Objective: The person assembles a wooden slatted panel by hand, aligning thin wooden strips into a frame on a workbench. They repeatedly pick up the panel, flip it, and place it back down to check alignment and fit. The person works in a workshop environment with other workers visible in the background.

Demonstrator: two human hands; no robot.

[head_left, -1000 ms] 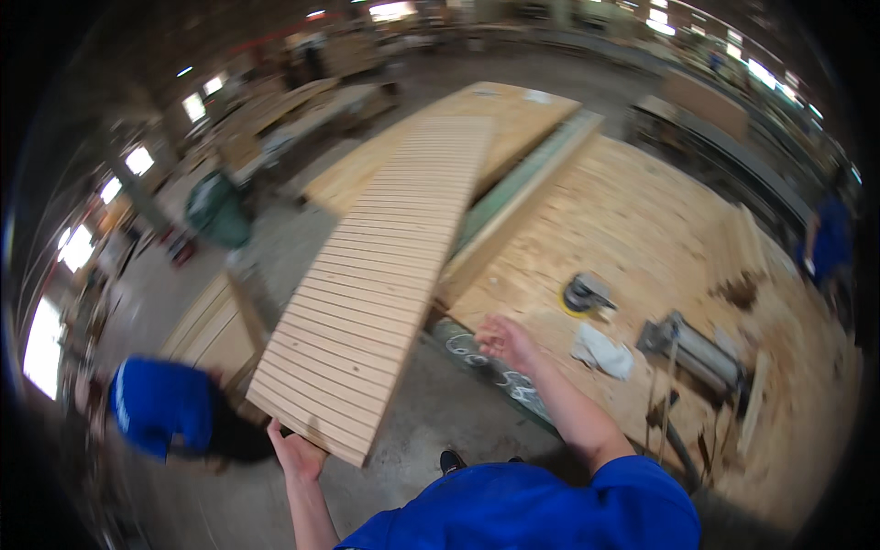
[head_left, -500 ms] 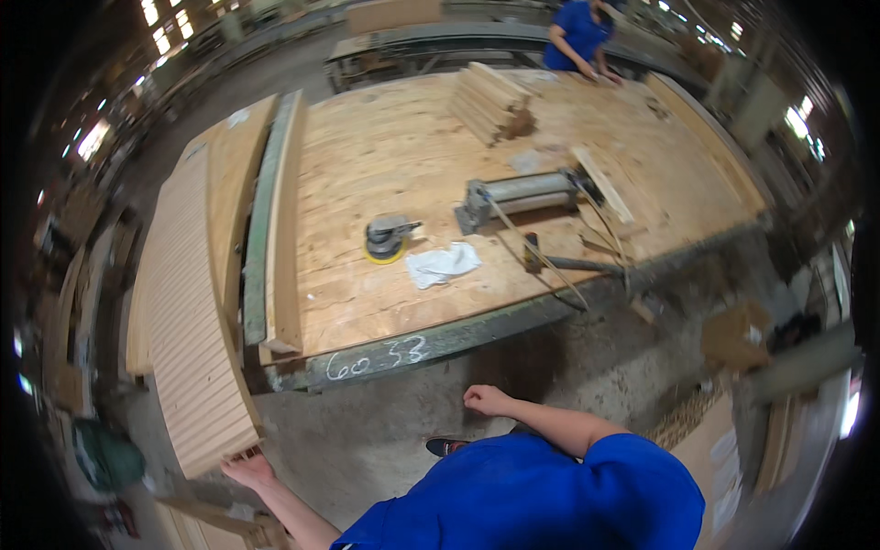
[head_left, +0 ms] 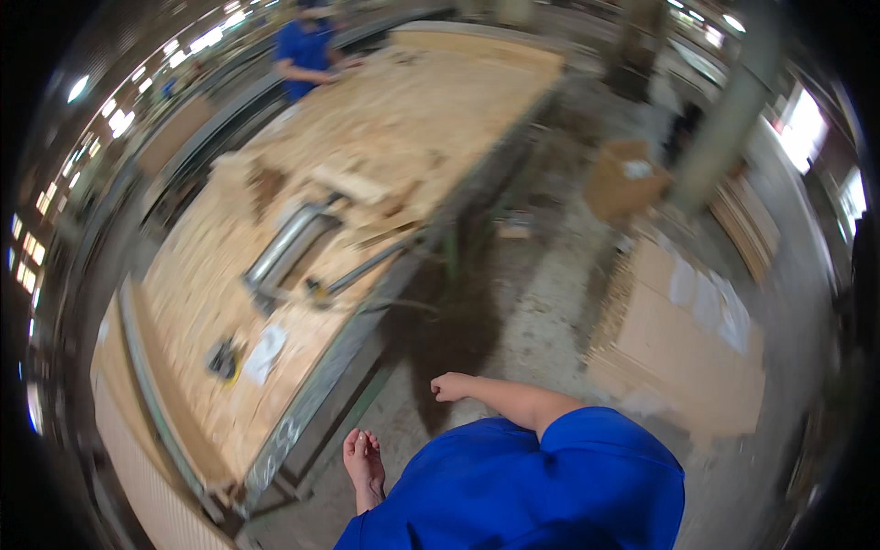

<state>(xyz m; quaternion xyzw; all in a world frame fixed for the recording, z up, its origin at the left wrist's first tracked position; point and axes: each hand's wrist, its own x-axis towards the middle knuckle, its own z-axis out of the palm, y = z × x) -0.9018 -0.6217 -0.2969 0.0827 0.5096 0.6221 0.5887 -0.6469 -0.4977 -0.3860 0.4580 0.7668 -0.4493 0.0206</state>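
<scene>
My left hand [head_left: 364, 461] is beside the near edge of the worktable [head_left: 229, 344], palm partly turned up. Its fingers are loosely bent and a little apart, holding nothing. In front of my body, my right hand [head_left: 449, 387] is closed in a loose fist over the floor, with nothing showing in it. Neither hand touches the table. At the lower left lies a ribbed wooden board [head_left: 137, 467], apart from my left hand. A sander [head_left: 223, 359] and a white cloth [head_left: 266, 354] lie on the tabletop nearest my left hand.
A metal cylinder [head_left: 291, 247], a hammer-like tool [head_left: 362, 273] and wood pieces [head_left: 353, 183] lie on the table. Beyond it a person in blue [head_left: 307, 55] works. To the right are stacked brown sheets [head_left: 678, 339], a cardboard box [head_left: 626, 179] and a pillar [head_left: 733, 119].
My left hand has let go of the ribbed board's end and come in beside my body. The view has swung right, so the table and board now appear farther left. My right hand stays closed.
</scene>
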